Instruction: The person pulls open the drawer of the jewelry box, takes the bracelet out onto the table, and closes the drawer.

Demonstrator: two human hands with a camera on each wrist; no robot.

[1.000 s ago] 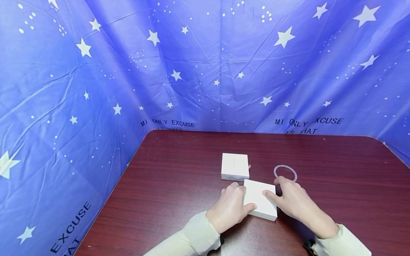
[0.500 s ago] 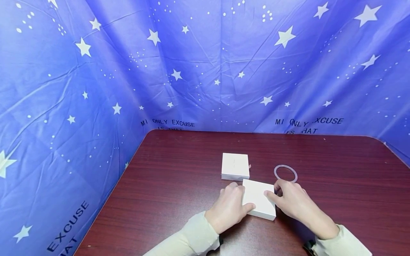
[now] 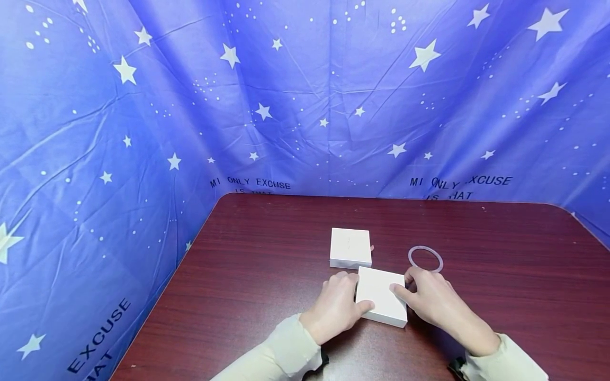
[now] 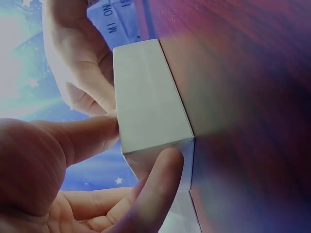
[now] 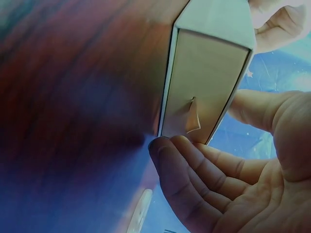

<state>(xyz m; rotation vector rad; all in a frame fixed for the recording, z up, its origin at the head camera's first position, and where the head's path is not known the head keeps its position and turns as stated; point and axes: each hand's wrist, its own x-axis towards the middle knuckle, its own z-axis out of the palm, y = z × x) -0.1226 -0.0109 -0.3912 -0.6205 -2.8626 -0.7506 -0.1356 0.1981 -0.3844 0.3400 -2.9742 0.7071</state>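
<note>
Clearly, both hands have hold of the near box, which lies on the worktop, well apart from its far edge; the near edge is cut off. The left hand is partly closed, its thumb on the lid and its bent fingers at the left side. The right hand grips the opposite side with thumb and curled fingers. Its fingertips are hidden from above, but the right wrist view shows them at the box's end, beside a small tab. This end looks closed, so I cannot tell what the box contains. The far box, just beyond toward the far edge, is also closed; its print is too faint for reading. Whether the ring touches the right hand is hard to make out.
</note>
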